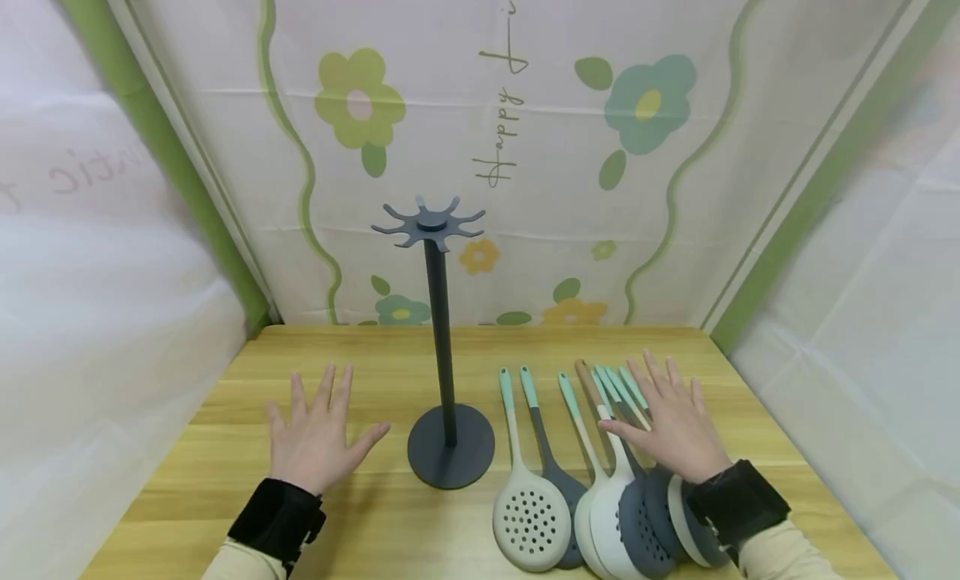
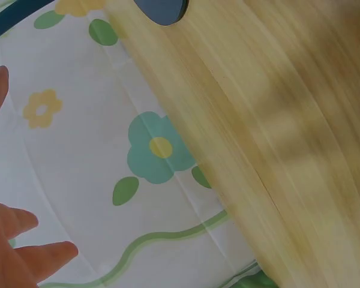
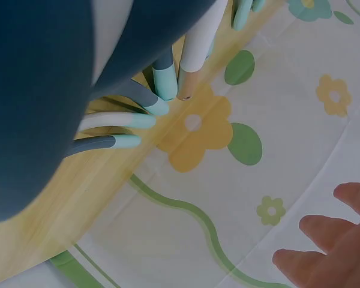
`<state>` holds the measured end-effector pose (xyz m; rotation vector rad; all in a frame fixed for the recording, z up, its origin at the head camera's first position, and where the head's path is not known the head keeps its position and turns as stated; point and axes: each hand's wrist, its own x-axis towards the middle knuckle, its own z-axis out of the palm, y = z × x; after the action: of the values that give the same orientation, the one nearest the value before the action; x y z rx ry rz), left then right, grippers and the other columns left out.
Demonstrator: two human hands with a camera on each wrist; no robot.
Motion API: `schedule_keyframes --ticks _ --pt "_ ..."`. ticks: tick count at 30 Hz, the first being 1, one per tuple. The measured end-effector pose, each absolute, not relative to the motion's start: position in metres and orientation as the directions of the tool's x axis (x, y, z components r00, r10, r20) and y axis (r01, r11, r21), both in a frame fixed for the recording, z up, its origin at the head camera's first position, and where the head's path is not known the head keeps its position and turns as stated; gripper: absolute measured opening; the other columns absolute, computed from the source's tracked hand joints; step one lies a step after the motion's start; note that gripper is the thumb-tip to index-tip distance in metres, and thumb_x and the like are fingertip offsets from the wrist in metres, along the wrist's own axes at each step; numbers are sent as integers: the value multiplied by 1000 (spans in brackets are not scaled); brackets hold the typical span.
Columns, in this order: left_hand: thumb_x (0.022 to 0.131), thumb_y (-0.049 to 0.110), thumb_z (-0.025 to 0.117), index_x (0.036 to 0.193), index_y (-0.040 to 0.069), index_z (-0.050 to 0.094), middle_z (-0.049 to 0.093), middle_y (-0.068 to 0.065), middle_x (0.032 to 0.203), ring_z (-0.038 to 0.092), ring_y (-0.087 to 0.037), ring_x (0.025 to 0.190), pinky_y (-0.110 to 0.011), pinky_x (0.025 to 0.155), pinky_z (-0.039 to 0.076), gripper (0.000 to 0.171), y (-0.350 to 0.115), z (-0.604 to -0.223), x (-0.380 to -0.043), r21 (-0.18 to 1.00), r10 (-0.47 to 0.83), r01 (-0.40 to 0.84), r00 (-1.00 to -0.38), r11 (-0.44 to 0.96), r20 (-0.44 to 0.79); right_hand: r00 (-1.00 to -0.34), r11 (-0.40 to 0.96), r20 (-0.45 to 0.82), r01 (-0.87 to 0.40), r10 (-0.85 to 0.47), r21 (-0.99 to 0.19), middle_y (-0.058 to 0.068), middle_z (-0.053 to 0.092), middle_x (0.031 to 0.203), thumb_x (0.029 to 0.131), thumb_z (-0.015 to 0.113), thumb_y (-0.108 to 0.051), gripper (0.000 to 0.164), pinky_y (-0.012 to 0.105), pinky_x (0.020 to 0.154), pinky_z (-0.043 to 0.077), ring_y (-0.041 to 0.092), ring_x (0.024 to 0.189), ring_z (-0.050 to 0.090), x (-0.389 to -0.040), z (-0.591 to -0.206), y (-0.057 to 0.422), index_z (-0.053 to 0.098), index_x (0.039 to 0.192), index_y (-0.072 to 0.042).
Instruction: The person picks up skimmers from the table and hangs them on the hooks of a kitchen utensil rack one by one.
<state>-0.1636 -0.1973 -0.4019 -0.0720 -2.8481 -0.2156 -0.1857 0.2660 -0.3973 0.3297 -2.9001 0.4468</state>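
Observation:
In the head view my left hand (image 1: 315,438) is spread flat with straight fingers, left of a dark utensil stand (image 1: 441,338). The stand is upright, with a round base and a hooked crown. My right hand (image 1: 675,422) is spread too, above the handles at the right end of a row of kitchen utensils; contact cannot be told. Nearest the stand lies a pale skimmer (image 1: 531,522) with round holes, then a dark utensil (image 1: 558,480) partly under it. Further right, white and dark heads overlap. In the right wrist view a dark utensil head (image 3: 30,108) fills the left side.
Everything stands on a wood-grain table (image 1: 360,513). A flower-printed white curtain (image 1: 450,130) hangs behind its far edge, with pale cloth sides (image 1: 90,255) at left and right. Mint-green handle ends (image 3: 144,120) point toward the curtain.

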Motion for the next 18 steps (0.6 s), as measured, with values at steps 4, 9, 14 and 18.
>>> schedule_keyframes --ticks 4,9,14,18 --pt "86 72 55 159 12 19 28 -24 159 15 -62 142 -84 105 11 101 -197 -403 -165 156 23 72 -956 985 292 -958 930 215 -246 -190 -274 24 14 164 83 64 -69 105 74 114 -1 51 149 4 -186 -397 266 22 158 -8" --pt "87 71 56 159 10 18 28 -26 158 16 -61 142 -83 104 13 102 -197 -404 -167 176 11 65 -956 982 292 -958 928 212 -246 -190 -280 24 14 164 84 64 -69 105 73 115 -2 51 149 3 -186 -397 266 22 158 -7" --pt "89 69 55 159 6 15 30 -26 157 29 -58 139 -76 103 31 102 -195 -404 -168 217 16 83 -957 973 291 -961 923 207 -242 -184 -299 26 14 163 84 63 -68 106 72 116 4 51 149 4 -186 -397 267 20 158 -6" --pt "91 66 57 159 4 11 33 -28 155 40 -53 134 -65 98 45 103 -194 -405 -169 283 25 111 -956 953 292 -963 921 200 -236 -180 -310 29 15 162 85 63 -68 107 71 115 12 54 148 7 -186 -396 268 19 158 -4"
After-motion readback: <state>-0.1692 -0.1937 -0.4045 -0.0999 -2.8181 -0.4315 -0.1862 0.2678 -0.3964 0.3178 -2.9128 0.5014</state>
